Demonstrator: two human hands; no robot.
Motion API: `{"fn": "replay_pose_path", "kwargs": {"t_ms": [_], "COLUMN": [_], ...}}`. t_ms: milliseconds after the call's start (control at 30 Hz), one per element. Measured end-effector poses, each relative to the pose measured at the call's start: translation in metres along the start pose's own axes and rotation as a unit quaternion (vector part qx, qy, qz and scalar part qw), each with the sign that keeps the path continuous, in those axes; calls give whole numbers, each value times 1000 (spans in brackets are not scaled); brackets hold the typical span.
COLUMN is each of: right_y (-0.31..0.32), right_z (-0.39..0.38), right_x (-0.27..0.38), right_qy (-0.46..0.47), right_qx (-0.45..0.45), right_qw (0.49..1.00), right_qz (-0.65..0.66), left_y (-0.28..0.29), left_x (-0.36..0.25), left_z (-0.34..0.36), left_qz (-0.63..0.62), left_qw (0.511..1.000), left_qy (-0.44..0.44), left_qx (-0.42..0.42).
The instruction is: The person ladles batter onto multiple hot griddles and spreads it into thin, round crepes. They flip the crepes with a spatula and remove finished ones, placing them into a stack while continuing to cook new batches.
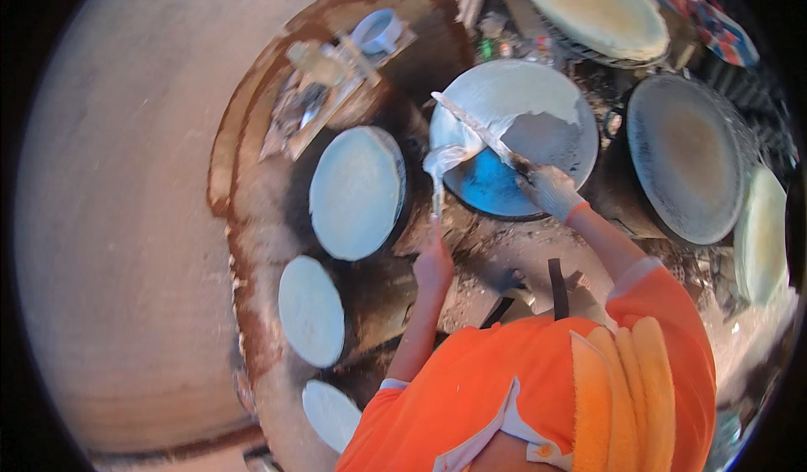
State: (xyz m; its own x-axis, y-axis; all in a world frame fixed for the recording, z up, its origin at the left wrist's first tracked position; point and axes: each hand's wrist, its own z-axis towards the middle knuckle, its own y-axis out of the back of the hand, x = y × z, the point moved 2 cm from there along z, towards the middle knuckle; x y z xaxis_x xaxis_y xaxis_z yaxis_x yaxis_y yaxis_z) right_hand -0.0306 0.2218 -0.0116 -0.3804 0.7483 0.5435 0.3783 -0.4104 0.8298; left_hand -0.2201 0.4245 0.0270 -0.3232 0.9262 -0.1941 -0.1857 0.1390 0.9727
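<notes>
Ahead of me a round griddle (546, 148) carries a layer of pale batter (496, 81) over its far and left part; its right middle shows bare and dark. My right hand (551, 190), in a pale glove, is closed round the end of a long flat spreader (471, 123) smeared white, which reaches across the griddle. At the griddle's left rim, my left hand (433, 263) grips the thin handle of a ladle (438, 188). White batter coats the ladle's head, so its shape is partly hidden.
More griddles with pale flatbreads curve along my left, the nearest flatbread (357, 193) beside my left forearm. A dark bare griddle (685, 157) stands right. A flatbread (598, 14) rests on a rack at the back right. A blue cup (377, 31) sits on the far-left ledge.
</notes>
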Motion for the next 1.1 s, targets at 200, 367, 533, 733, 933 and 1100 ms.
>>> {"fn": "replay_pose_path", "kwargs": {"t_ms": [200,367,533,733,933,1100], "right_y": [9,32,-35,-199,-148,-171], "right_z": [-104,-178,-157,-88,-83,-92], "right_x": [-8,-22,80,109,194,165], "right_qy": [69,-151,-210,-293,-191,-331], "right_qx": [16,199,69,-10,-49,-75], "right_qw": [975,753,735,742,670,741], "right_qz": [209,609,641,603,716,579], "left_y": [0,60,143,119,135,149], "left_x": [-7,16,8,52,93,99], "left_z": [-91,-100,-5,20,-38,-94], "left_qz": [-101,-450,-697,-682,-685,-695], "left_qw": [992,862,706,708,698,682], "left_qy": [43,168,81,96,152,204], "left_qx": [58,161,97,156,142,100]}}
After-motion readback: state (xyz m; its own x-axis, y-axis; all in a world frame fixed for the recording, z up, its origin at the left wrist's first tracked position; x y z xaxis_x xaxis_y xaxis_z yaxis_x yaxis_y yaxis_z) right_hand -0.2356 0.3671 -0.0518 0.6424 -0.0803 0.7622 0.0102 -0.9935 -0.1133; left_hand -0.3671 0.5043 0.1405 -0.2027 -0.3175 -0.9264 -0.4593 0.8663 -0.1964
